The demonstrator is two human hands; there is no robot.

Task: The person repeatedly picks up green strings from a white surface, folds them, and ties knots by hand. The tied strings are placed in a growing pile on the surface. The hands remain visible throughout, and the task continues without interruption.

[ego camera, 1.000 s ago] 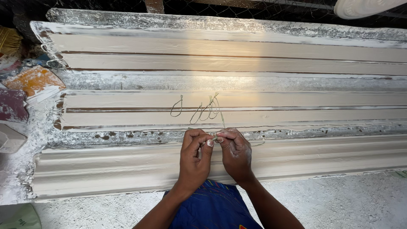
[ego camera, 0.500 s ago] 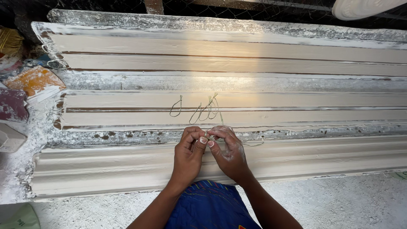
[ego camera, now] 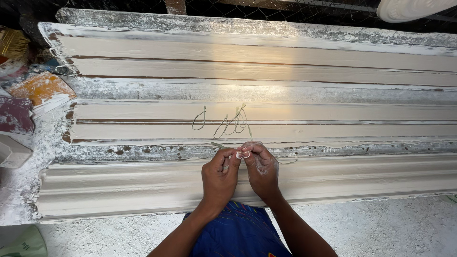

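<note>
Two hands are meeting over the near edge of the middle mould: the left hand [ego camera: 220,177] and the right hand [ego camera: 261,167] are pinching a thin piece of wire [ego camera: 220,145] between thumbs and fingertips, fingers curled tight around it. Several bent wire loops [ego camera: 232,121] are lying just beyond them on the pale plaster filling the middle mould [ego camera: 333,119]. Long moulds, the far mould [ego camera: 285,59] and near mould [ego camera: 119,183], are holding the same pale fill, and orange tiles [ego camera: 40,90] are lying at the left.
</note>
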